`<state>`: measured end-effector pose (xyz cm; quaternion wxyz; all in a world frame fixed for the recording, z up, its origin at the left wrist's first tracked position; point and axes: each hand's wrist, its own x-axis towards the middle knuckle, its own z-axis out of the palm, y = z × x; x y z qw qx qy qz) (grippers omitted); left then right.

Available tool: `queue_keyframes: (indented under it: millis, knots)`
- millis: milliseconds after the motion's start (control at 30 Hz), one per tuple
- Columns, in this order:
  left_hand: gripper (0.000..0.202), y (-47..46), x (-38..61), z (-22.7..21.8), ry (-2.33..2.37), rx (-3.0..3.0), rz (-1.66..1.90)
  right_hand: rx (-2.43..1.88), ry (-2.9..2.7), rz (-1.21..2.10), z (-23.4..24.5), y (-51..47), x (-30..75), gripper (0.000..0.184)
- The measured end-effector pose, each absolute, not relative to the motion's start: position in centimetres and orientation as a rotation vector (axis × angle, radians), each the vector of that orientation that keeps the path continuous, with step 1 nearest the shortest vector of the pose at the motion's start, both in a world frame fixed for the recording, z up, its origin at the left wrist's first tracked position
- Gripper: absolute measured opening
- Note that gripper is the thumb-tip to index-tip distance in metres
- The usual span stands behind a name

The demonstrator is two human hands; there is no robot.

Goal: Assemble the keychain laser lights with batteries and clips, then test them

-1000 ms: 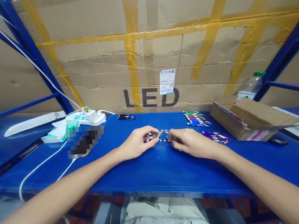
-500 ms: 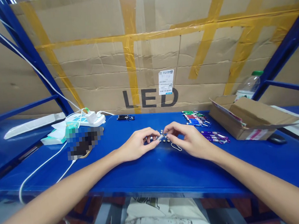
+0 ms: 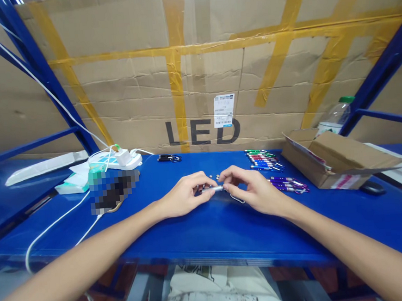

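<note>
Remotely, I pinch a slim silver cylinder [image 3: 217, 188] in the left hand [image 3: 186, 195] over the blue metal table [image 3: 201, 236], the right hand [image 3: 254, 190] narrowed at its end; tiny silvery discs [image 3: 217, 177] lie beyond, slim multicoloured metallic tubes [image 3: 260, 157] farther.

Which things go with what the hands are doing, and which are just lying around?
Seem part of it:
silver tube, in the left hand, its end at the right hand's fingertips
metal loop, by the right hand
small round bits
coloured tubes, probably

Seem just lying around:
bottle
power strip
tissue pack
</note>
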<state>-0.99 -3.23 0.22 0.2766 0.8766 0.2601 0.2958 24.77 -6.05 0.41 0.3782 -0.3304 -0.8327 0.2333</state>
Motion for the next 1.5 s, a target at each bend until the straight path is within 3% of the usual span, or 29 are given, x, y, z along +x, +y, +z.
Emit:
queue_keyframes:
  millis: [500,967,1233,1500]
  knots:
    - [0.028,-3.1,-0.8,0.1,0.774,2.269,0.797,-0.789,-2.171,0.427,0.4,-5.6,24.9,0.013]
    - [0.032,-3.0,-0.8,-0.2,0.792,2.246,0.723,-0.810,-2.156,0.480,-0.4,-5.3,25.2,0.017]
    - [0.032,-3.1,-0.6,-0.4,0.816,2.212,0.702,-0.826,-2.081,0.602,-0.7,-5.2,24.8,0.013]
    - [0.027,-3.0,-1.4,-0.5,0.752,2.822,0.799,-0.882,-1.906,0.914,-0.8,-5.2,24.1,0.020]
